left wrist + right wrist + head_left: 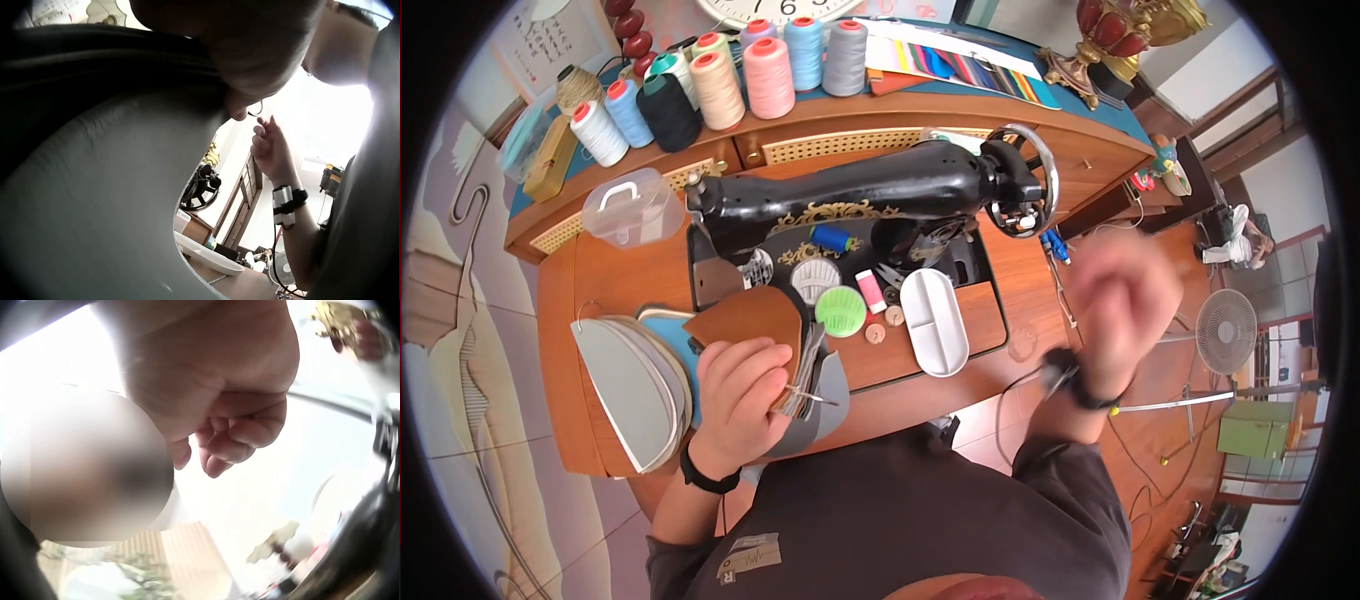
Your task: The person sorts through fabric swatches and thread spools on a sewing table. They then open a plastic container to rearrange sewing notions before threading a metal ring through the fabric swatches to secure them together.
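Note:
My left hand (745,395) grips a brown leather piece (755,315) and grey layers beside it. A thin metal-tipped item (812,395) sticks out by its fingertips. In the left wrist view, a large grey-green sheet (106,187) fills the lower left below the left hand (262,50). My right hand (1125,300) is raised and blurred right of the black sewing machine (850,190). Its fingers are curled in the right wrist view, where the hand (219,381) shows no clear item; whether it pinches something thin cannot be told.
A white divided tray (935,325), green disc (840,311), blue spool (832,238) and wooden buttons lie by the machine. Pale half-round pieces (635,390) spread at the left. Thread cones (770,80) line the raised back shelf, and a clear box (635,207) stands at the back left.

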